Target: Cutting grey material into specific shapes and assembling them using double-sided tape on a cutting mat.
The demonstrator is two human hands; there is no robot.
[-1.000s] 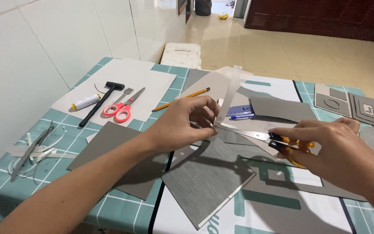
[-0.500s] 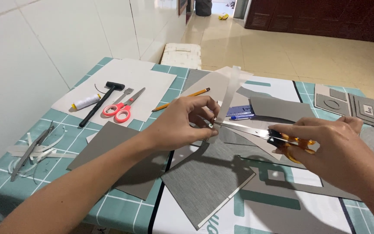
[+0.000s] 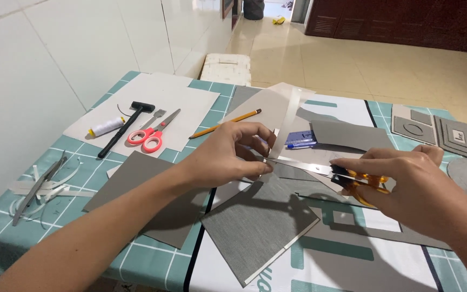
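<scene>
While the left hand (image 3: 228,157) pinches the thin translucent grey sheet (image 3: 277,108) just above the dark grey textured board (image 3: 255,224), the right hand (image 3: 412,189), closed on the orange-handled scissors (image 3: 333,173), does best cutting slowly, sheet kept taut.

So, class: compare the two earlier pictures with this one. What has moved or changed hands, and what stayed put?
Very little has changed. The right hand keeps its grip on the orange-handled scissors, blades at the pale sheet that the left hand still pinches; the blade tips sit slightly lower and nearer the left fingers. Nothing was let go. The red scissors, hammer, pencil and grey board lie as before.
</scene>
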